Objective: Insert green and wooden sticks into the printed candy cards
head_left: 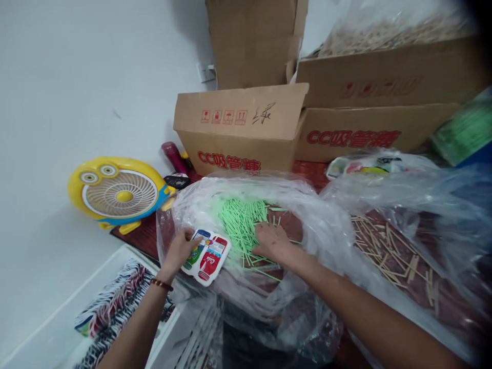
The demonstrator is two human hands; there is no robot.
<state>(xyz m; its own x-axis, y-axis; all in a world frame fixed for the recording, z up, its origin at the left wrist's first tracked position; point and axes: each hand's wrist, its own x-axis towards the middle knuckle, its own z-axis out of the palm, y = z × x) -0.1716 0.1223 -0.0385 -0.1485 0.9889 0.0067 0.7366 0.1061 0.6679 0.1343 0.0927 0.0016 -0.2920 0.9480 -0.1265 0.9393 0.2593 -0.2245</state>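
Note:
My left hand point(180, 249) grips the edge of a small white packet point(208, 255) printed with bottle pictures, held over the rim of a clear plastic bag point(307, 205). Inside that bag lies a heap of thin green sticks point(240, 221). My right hand point(272, 241) rests palm down on the right side of the heap, its fingers curled among the sticks; whether it holds any I cannot tell. A bead bracelet sits on my left wrist.
A second clear bag at right holds tan sticks point(388, 251). Cardboard boxes point(246, 128) with red lettering stand behind. A yellow cartoon desk fan point(119, 192) sits at left against the white wall. A white tray with striped packets point(111, 302) lies at lower left.

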